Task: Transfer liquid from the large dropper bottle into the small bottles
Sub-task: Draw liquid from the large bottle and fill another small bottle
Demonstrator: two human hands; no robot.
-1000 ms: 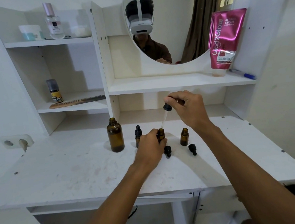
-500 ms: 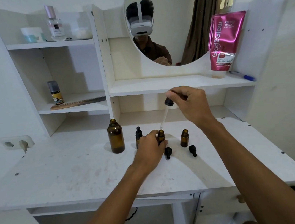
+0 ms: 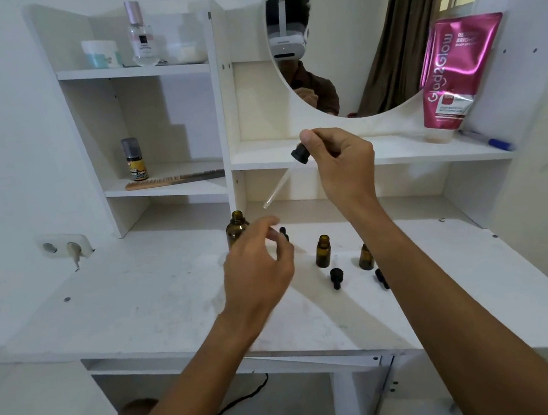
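At the left back corner of the white surface (image 3: pixel 138 293) a wall socket (image 3: pixel 63 246) sits on the wall. On the low shelf above it, a comb (image 3: pixel 172 179) lies beside a little spray bottle (image 3: pixel 133 159). The large dropper bottle (image 3: pixel 238 229) stands upright and uncapped near the back edge of the surface, about the middle of its width. The left hand (image 3: pixel 259 271) hovers in front of it with loosely curled fingers and holds nothing. Just behind its fingers shows the black top of the capped small bottle (image 3: pixel 283 233). Above, the right hand (image 3: pixel 339 161) pinches the black bulb of the dropper (image 3: pixel 291 174), and the glass tube slants down to the left, above the large bottle's mouth. Further right the open small bottle (image 3: pixel 323 251) stands with a loose cap (image 3: pixel 336 277) lying in front. The rightmost small bottle (image 3: pixel 365 257) and a second cap (image 3: pixel 381 278) are partly hidden by the right forearm.
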